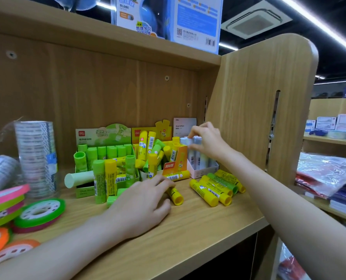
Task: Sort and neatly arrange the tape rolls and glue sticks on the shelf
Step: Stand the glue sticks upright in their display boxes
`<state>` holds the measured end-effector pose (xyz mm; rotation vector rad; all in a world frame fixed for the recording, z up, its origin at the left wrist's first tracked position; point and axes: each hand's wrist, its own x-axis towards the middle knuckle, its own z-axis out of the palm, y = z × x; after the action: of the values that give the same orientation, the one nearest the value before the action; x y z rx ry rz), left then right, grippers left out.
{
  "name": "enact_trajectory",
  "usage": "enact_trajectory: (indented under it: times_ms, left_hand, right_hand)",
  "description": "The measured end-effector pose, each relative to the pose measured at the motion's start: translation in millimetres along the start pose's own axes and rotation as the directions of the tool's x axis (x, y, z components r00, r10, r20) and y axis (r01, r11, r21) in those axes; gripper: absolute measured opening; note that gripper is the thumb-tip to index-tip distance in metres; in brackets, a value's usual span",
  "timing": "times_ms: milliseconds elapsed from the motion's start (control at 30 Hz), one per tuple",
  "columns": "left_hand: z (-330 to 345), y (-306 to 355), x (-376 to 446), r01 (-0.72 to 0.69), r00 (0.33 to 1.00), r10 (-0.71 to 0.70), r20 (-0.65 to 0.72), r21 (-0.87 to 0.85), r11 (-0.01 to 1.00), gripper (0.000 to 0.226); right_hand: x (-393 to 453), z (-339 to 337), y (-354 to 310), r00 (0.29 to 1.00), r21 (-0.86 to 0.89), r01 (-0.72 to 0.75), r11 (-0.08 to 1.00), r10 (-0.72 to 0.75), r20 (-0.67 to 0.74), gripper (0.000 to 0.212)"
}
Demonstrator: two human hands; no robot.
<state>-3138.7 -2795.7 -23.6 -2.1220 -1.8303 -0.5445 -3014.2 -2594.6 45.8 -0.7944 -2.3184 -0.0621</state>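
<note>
Your glue sticks (pixel 209 191) lie mostly loose on the wooden shelf (pixel 188 229): a cluster of yellow ones, with one green among them, rests on its side at the right, just in front of the pale display box (pixel 203 171). A jumbled pile of yellow and green sticks fills the orange-and-yellow display box (pixel 175 158) at centre. The green display box (pixel 103 136) to its left holds green sticks standing upright, with more green and yellow sticks propped at its front.

Your right hand (pixel 207 143) is at the pale display box, its grip pinching the top of a white glue stick (pixel 195 141) that stands upright among others in that box. Your left hand (pixel 141 201) rests palm down on the shelf, grip released, fingers spread, fingertips touching a yellow stick (pixel 176 196) that lies on its side.

Your tape rolls sit at the left: a clear stack (pixel 36 156) standing upright in wrapping, and flat coloured rolls (pixel 40 212) in green, pink and orange near the shelf's front edge.

A boxed globe (pixel 166 19) stands on the shelf above.
</note>
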Motion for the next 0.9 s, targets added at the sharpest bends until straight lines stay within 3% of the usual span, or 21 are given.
enact_trajectory:
  times_ms: [100,200,400,567,767,900]
  left_hand:
    - [0,0,0,-0.005,1.000,0.005,-0.004,0.007,1.000,0.073]
    - [0,0,1,0.004,1.000,-0.004,0.021,0.027,1.000,0.083]
    - [-4,6,1,0.030,0.995,-0.030,0.093,0.002,1.000,0.054]
    - [1,12,29,-0.036,0.990,0.028,0.138,0.056,0.998,0.062]
    - [23,10,55,-0.128,0.992,0.127,0.014,0.118,0.985,0.071]
    - [28,2,64,-0.112,0.992,0.120,-0.035,0.186,0.976,0.076]
  right_hand:
    - [-8,8,9,0.989,0.055,-0.053,0.997,0.060,-0.132,0.018]
    - [-11,16,9,0.963,0.061,-0.011,0.998,0.027,-0.269,0.015]
    - [-15,21,9,0.974,0.072,0.074,0.995,-0.057,-0.220,0.014]
    - [-21,14,8,0.972,0.086,0.130,0.988,-0.110,-0.205,0.022]
    - [-18,13,21,0.917,0.157,0.185,0.970,-0.113,-0.382,0.019]
    - [-13,12,22,0.910,0.211,0.220,0.952,-0.123,-0.395,0.017]
